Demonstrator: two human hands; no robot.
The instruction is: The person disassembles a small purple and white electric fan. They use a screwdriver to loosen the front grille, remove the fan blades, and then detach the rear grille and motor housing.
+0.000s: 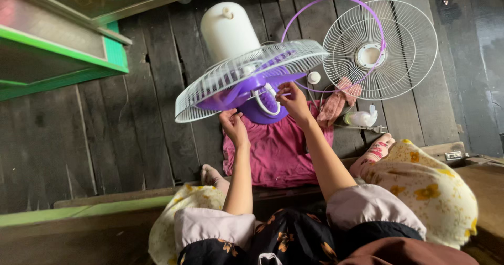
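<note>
both hands are up at the fan. left hand [232,124] pinches the rim of the white back grille [247,76]. right hand [293,99] pinches by the purple blade [239,92], nearer the middle. past the right hand lies a loose front grille [401,44].

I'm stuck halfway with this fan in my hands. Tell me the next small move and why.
Probably steady the purple blade with the left hand and work the hub with the right hand. The blade sits against the rear grille, the right fingertips are at its centre, and the front grille and a small white cap lie apart on the wooden floor.
</note>
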